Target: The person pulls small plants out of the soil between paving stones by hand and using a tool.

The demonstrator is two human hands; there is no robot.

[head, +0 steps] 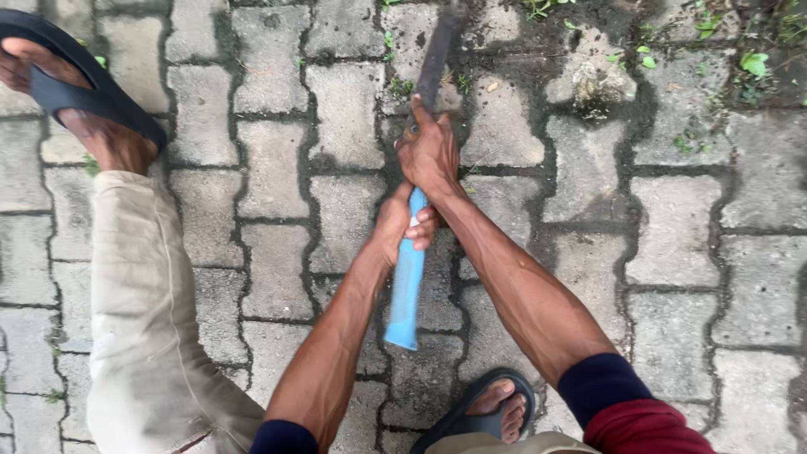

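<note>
Both hands closed around one long tool (pixel 409 277) with a light-blue handle: right hand (pixel 429 151) wrapped tight near the top of the handle, left hand (pixel 402 225) gripping just below, the two almost touching. Dark blade (pixel 437 50) runs away from the hands and meets the grey paving blocks (pixel 277 176) near mossy joints. Feet in dark sandals (pixel 492 412) stand on the paving either side.
</note>
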